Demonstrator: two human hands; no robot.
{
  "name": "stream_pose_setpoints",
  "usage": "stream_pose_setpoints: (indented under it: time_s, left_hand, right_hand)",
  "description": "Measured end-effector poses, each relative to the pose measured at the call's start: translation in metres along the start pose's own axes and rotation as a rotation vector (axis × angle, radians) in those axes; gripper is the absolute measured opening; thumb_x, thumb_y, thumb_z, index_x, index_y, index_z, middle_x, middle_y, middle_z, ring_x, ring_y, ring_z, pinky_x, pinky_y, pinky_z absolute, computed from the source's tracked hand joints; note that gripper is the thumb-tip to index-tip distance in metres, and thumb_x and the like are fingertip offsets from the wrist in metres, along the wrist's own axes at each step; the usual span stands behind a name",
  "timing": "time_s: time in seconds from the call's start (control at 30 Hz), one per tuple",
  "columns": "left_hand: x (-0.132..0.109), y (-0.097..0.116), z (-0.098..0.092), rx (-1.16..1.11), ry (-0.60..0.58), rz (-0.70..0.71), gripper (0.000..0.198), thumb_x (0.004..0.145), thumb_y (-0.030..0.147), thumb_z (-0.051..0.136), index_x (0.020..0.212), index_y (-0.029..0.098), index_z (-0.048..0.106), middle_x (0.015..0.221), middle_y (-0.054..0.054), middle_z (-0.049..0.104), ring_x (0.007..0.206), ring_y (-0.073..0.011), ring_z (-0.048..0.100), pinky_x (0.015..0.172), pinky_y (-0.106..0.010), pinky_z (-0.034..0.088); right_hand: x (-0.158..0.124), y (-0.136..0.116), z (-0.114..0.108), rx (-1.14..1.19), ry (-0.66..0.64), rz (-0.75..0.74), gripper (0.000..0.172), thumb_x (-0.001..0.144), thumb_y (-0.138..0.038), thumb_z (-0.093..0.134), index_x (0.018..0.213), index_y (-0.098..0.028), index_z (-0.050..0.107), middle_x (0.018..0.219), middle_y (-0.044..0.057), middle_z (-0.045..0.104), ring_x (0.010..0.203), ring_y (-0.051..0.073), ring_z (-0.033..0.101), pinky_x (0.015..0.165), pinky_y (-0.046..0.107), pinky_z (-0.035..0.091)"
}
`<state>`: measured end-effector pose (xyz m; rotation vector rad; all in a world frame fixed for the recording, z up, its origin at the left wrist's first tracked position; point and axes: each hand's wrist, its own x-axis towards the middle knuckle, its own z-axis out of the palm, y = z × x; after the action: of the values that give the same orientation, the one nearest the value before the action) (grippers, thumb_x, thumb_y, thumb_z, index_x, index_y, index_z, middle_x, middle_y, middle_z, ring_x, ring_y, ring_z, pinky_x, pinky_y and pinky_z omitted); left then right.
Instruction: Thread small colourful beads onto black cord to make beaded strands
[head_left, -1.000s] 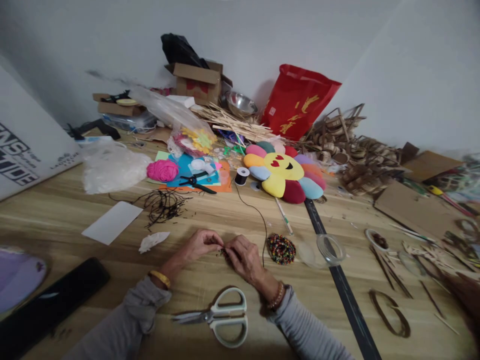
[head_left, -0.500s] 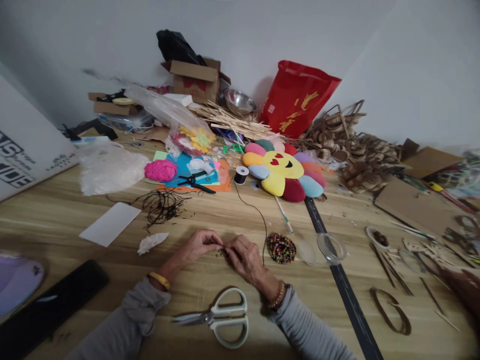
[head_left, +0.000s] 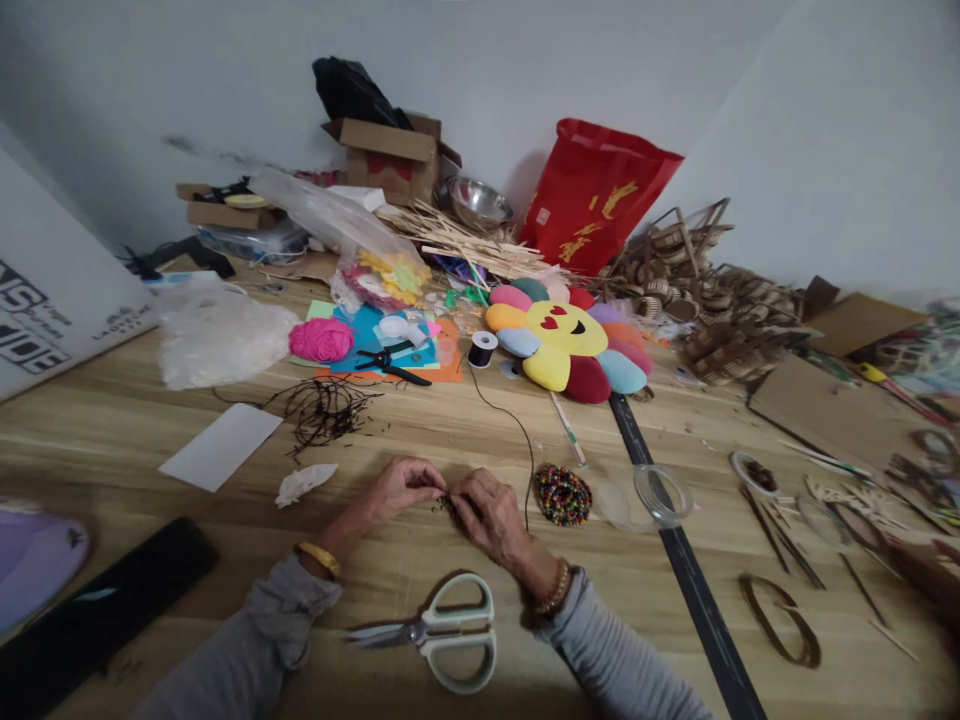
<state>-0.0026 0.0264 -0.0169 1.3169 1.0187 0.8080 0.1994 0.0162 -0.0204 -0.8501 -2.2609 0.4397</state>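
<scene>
My left hand [head_left: 411, 484] is closed in a pinch, fingertips meeting those of my right hand [head_left: 491, 515]. Between them shows a bit of a string of small dark beads [head_left: 444, 503]; most of it is hidden under my right fingers, which curl over it. Just right of my right hand lies a coiled heap of multicoloured beads [head_left: 563, 496]. A thin black cord [head_left: 517, 425] runs from a spool [head_left: 482, 349] down to beside my right hand. Below both hands, scissors [head_left: 450, 634] with pale handles rest on the table, blades pointing left.
Left of my hands are crumpled white tissue [head_left: 306, 485], tangled black cord [head_left: 322, 412], a white card [head_left: 220, 447] and a black phone-like slab [head_left: 105, 620]. A flower cushion [head_left: 568, 335] sits behind. Clear round lids [head_left: 663, 497] and a person's blurred hand [head_left: 919, 560] are at right.
Both hands stay in nearly the same place, with only slight finger movement at the beads. The other person's hand at the right edge has shifted a little.
</scene>
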Motion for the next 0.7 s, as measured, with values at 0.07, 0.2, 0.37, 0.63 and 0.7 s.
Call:
stream_pose_setpoints:
  time_s: [0.07, 0.2, 0.37, 0.63, 0.7]
  left_hand:
    - [-0.0002, 0.001, -0.0004, 0.007, -0.006, 0.008, 0.02, 0.066, 0.03, 0.075, 0.072, 0.012, 0.068, 0.07, -0.003, 0.068, 0.067, -0.0145, 0.06, 0.065, -0.025, 0.046]
    - [0.0001, 0.0008, -0.0011, 0.008, 0.004, 0.016, 0.022, 0.065, 0.032, 0.076, 0.072, 0.012, 0.068, 0.068, -0.002, 0.068, 0.064, -0.0138, 0.058, 0.062, -0.024, 0.045]
    - [0.0002, -0.0007, -0.001, 0.011, -0.001, 0.002, 0.019, 0.067, 0.03, 0.075, 0.073, 0.013, 0.068, 0.07, -0.003, 0.068, 0.067, -0.0151, 0.059, 0.065, -0.026, 0.045]
    - [0.0004, -0.0012, -0.0004, 0.007, -0.01, 0.006, 0.02, 0.066, 0.029, 0.074, 0.074, 0.013, 0.067, 0.069, -0.002, 0.067, 0.066, -0.0146, 0.058, 0.064, -0.026, 0.045]
    - [0.0001, -0.0002, -0.0002, 0.014, -0.007, 0.005, 0.018, 0.067, 0.028, 0.074, 0.073, 0.012, 0.067, 0.069, -0.002, 0.067, 0.067, -0.0145, 0.059, 0.065, -0.026, 0.045]
  right_hand:
    - [-0.0003, 0.0005, 0.0001, -0.007, 0.011, 0.003, 0.012, 0.094, -0.021, 0.047, 0.089, -0.019, 0.058, 0.078, 0.006, 0.061, 0.075, 0.018, 0.057, 0.066, 0.028, 0.047]
    - [-0.0007, 0.0007, -0.0002, -0.011, 0.009, 0.002, 0.012, 0.094, -0.021, 0.047, 0.09, -0.019, 0.058, 0.079, 0.006, 0.061, 0.075, 0.018, 0.058, 0.066, 0.027, 0.046]
    - [-0.0002, -0.0011, -0.0008, -0.004, 0.007, 0.007, 0.012, 0.094, -0.02, 0.047, 0.09, -0.018, 0.058, 0.079, 0.006, 0.061, 0.075, 0.018, 0.057, 0.066, 0.027, 0.047]
    - [-0.0007, -0.0004, 0.0005, 0.003, -0.006, 0.015, 0.01, 0.093, -0.019, 0.049, 0.09, -0.019, 0.058, 0.08, 0.006, 0.061, 0.076, 0.017, 0.058, 0.067, 0.028, 0.047]
    - [-0.0005, -0.0002, 0.0006, 0.01, 0.003, 0.011, 0.011, 0.093, -0.02, 0.049, 0.09, -0.019, 0.059, 0.079, 0.006, 0.061, 0.076, 0.017, 0.057, 0.066, 0.028, 0.047]
